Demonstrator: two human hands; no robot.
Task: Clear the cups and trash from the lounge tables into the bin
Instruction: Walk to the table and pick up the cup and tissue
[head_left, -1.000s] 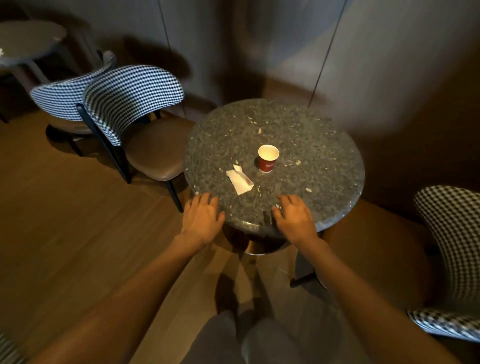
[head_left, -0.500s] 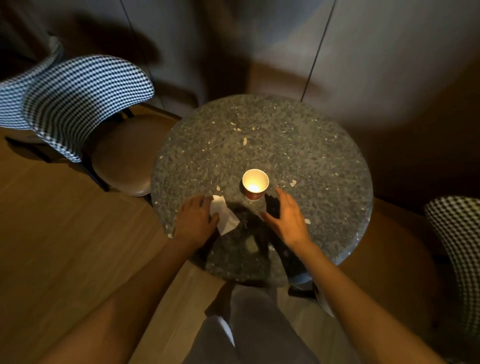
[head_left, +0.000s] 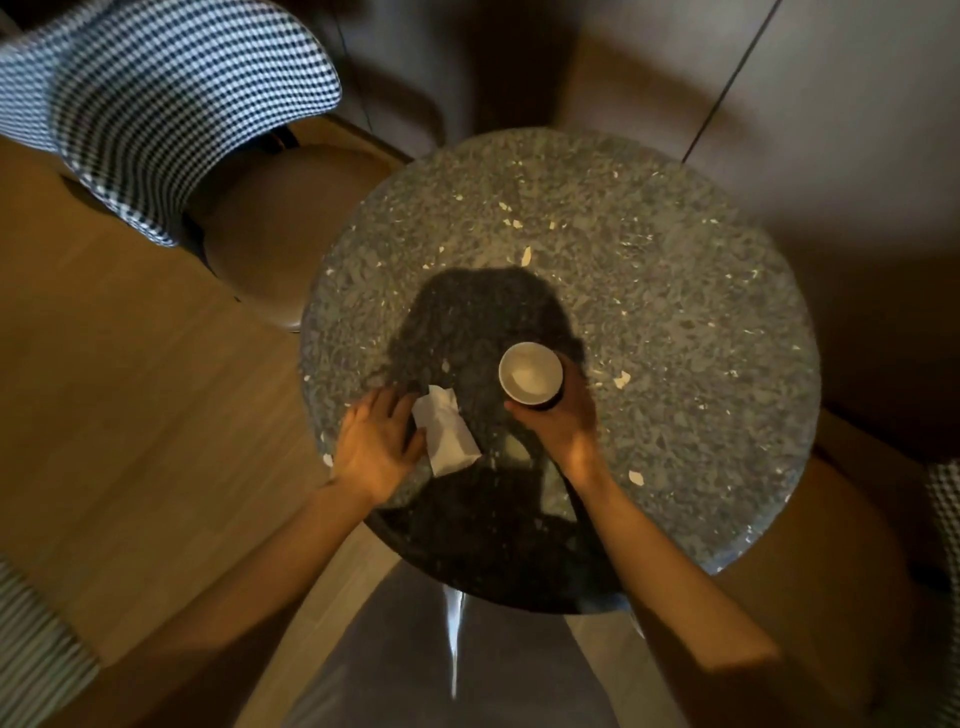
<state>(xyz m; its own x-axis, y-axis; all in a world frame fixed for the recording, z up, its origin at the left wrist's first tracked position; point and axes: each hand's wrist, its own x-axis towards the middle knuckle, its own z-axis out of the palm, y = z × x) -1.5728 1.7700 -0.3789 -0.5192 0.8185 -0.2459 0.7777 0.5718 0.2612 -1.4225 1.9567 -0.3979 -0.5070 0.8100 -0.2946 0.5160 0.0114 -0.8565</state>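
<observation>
Right hand (head_left: 563, 423) is wrapped around the cup (head_left: 530, 372), fingers curled about its side from the near edge, the white inside of the cup facing straight up at the camera. The cup sits over the middle of the round speckled table (head_left: 675, 291), a little toward the person; whether its base is on the stone or just off it, I cannot tell from above. Over on the other side, the left hand (head_left: 376, 441) is down on the table near its left rim, fingers bent onto the edge of the napkin (head_left: 445, 430), pinching at its left side while the rest of the paper lies flat on the stone, white and creased, angled toward the near edge. Napkin and cup are near each other but apart, a strip of dark tabletop between them. A shadow falls across the near half of the table. A checked chair (head_left: 156, 104) with a brown seat stands at the upper left, just beside the table, on the wood floor (head_left: 104, 389).
</observation>
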